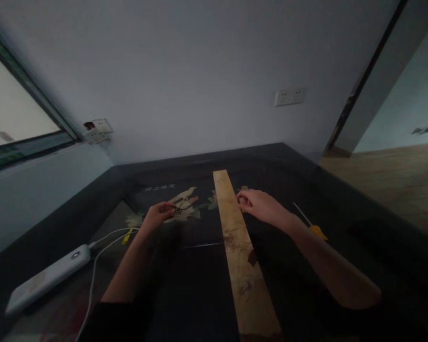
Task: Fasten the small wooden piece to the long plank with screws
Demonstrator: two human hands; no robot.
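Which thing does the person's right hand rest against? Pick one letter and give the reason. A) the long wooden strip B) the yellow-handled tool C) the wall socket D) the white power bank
A: the right hand has its fingertips at the edge of the long wooden strip lying on the dark table, while the white power bank lies far off on the left and the yellow-handled tool lies beyond the wrist.

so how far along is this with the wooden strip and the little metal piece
Done: the wooden strip lies flat along the dark table. In hand: the left hand pinches a small metal piece, too small to identify, and the right hand rests at the strip's edge. Left: the piece is not yet on the strip, and the yellow-handled tool lies untouched.
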